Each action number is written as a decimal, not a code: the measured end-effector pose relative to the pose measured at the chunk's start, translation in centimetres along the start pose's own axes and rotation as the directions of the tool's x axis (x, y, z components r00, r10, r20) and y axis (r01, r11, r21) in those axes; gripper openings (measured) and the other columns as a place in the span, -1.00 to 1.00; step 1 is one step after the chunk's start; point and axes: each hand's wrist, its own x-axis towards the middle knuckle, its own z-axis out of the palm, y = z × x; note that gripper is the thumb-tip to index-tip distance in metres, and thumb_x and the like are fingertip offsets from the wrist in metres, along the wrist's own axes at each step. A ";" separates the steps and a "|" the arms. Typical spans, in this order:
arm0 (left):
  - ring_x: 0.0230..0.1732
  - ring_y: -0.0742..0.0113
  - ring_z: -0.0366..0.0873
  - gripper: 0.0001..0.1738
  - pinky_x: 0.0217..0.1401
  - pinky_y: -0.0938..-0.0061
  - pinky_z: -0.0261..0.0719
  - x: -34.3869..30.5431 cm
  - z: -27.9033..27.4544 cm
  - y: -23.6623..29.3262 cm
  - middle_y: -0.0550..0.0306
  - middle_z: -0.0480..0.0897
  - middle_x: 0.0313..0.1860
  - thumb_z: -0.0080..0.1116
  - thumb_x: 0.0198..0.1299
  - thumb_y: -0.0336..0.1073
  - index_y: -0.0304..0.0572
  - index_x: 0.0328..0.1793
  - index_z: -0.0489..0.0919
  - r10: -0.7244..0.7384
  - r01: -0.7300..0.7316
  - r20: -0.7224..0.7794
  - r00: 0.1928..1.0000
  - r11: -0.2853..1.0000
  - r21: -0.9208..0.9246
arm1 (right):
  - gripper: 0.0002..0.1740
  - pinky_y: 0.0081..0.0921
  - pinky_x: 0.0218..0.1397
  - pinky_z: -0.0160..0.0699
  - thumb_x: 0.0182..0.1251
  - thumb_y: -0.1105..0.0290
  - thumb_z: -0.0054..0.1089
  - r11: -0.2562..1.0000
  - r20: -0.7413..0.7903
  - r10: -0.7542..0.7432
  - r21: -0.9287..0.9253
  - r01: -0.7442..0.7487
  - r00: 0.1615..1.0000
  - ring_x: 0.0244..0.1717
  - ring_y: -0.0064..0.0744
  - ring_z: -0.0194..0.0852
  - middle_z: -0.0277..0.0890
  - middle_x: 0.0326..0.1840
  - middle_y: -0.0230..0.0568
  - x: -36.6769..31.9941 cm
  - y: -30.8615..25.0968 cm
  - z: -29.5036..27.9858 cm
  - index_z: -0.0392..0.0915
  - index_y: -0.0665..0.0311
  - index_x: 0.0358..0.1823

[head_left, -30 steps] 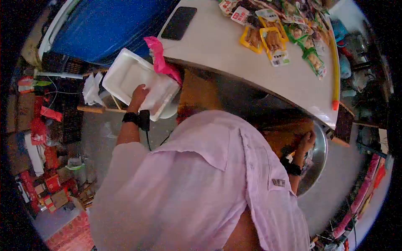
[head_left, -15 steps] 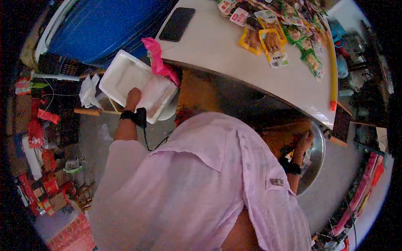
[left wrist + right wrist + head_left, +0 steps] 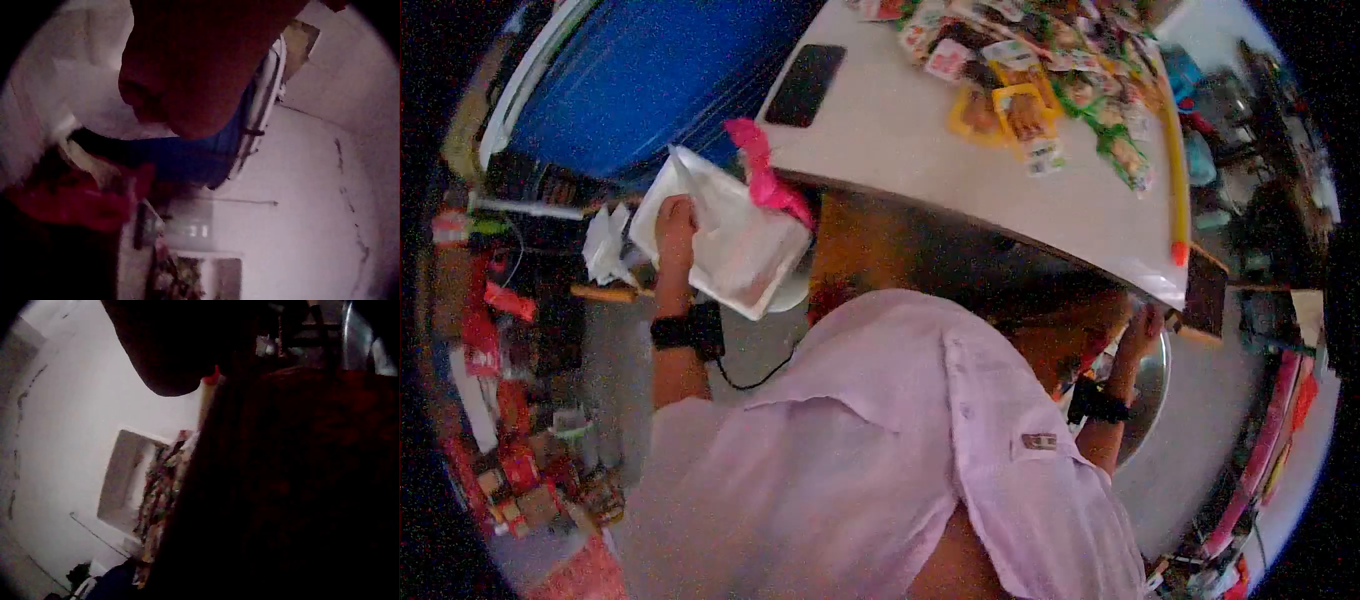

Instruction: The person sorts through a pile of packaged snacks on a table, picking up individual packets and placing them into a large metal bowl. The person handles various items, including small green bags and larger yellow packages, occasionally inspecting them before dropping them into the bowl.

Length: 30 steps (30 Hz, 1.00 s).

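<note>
In the head view my left hand (image 3: 675, 228) is over a white box (image 3: 745, 245), fingers curled on a thin, whitish plastic sheet (image 3: 688, 178) that sticks up from it. The left wrist view has the same hand (image 3: 187, 75), dark, with the pale sheet (image 3: 109, 103) beside its fingertips. My right hand (image 3: 1138, 338) is low at the table's right corner, above a metal basin (image 3: 1157, 385) partly covered by the arm. In the right wrist view this hand (image 3: 175, 356) is a dark shape, and I cannot tell whether it holds anything.
On the white table (image 3: 880, 140) lie a phone (image 3: 805, 85) and a heap of packaged snacks (image 3: 1080, 60). A pink bag (image 3: 768, 178) hangs at the table's left edge, over the box. A blue tub (image 3: 650, 90) stands behind, and crumpled white plastic (image 3: 608, 245) lies left of the box.
My left hand has moved left and back over the box, and the whitish sheet now rises from it. The right hand stays near the basin. The head view has shifted slightly.
</note>
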 end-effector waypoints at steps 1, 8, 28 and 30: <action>-0.59 0.59 0.19 -0.88 -0.55 0.72 0.17 -0.8 0.9 2.2 0.29 0.33 -0.57 -0.14 -0.04 -0.38 -0.21 -0.37 0.40 0.086 -0.086 0.030 0.996 0.996 0.002 | -0.75 -0.58 -0.16 0.24 0.07 0.39 -0.12 0.999 -0.030 -0.048 0.020 0.049 0.998 -0.26 -0.44 0.26 0.34 -0.28 -0.19 1.0 -0.7 -0.2 0.35 0.41 -0.26; -0.43 0.11 0.40 -0.87 -0.36 0.40 0.34 -3.8 13.6 9.4 -0.02 0.43 -0.49 -0.06 -0.05 -0.35 -0.25 -0.39 0.39 0.620 -0.675 0.269 0.737 0.696 0.244 | -0.79 -0.59 -0.20 0.26 0.09 0.39 -0.07 0.829 0.302 0.070 0.512 -0.224 0.951 -0.29 -0.48 0.27 0.33 -0.31 -0.29 4.8 -19.1 6.2 0.31 0.28 -0.23; -0.41 -0.03 0.35 -0.89 -0.43 0.27 0.30 -8.0 28.2 7.6 -0.05 0.41 -0.52 -0.10 -0.11 -0.33 -0.21 -0.47 0.36 0.486 -0.530 0.372 0.790 0.848 0.017 | -0.80 -0.21 -0.41 0.34 -0.01 0.32 -0.11 0.964 0.486 -0.247 0.208 0.164 0.838 -0.46 -0.04 0.37 0.36 -0.61 0.00 6.2 -23.7 18.3 0.31 0.34 -0.44; -0.43 -0.03 0.36 -0.90 -0.44 0.25 0.30 -9.1 27.9 8.0 -0.03 0.41 -0.53 -0.09 -0.13 -0.33 -0.19 -0.47 0.36 0.533 -0.653 0.477 0.699 0.748 0.122 | -0.75 -0.18 -0.39 0.34 -0.02 0.28 -0.08 0.963 0.473 -0.267 0.155 0.218 0.840 -0.42 -0.02 0.36 0.36 -0.57 0.01 7.0 -23.9 16.7 0.31 0.33 -0.39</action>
